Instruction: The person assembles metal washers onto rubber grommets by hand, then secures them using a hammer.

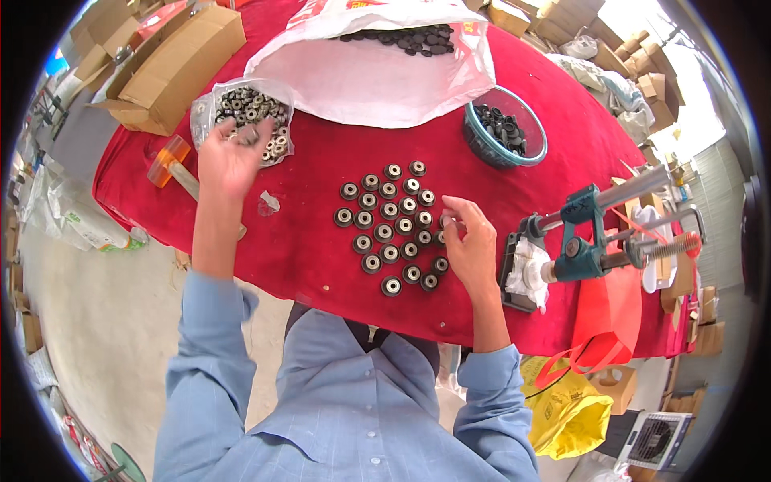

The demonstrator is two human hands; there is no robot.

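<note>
My left hand (226,157) is raised at the near edge of a clear plastic bag (287,96) of small metal bearings (277,145). It is blurred, with its fingers curled round grey metal pieces that look like bearings. On the red cloth, a loose cluster of black round wheels (389,210), each with a metal bearing in its centre, lies between my hands. My right hand (472,245) is at the cluster's right side, its thumb and forefinger closed about one black wheel (444,221), which they partly hide.
A large white sack (353,84) with black discs lies open at the back. Right of it stands a teal basket (507,157) of black parts. A green hand press (574,233) stands at right. On the left are a hammer (170,163) and an open cardboard box (181,68).
</note>
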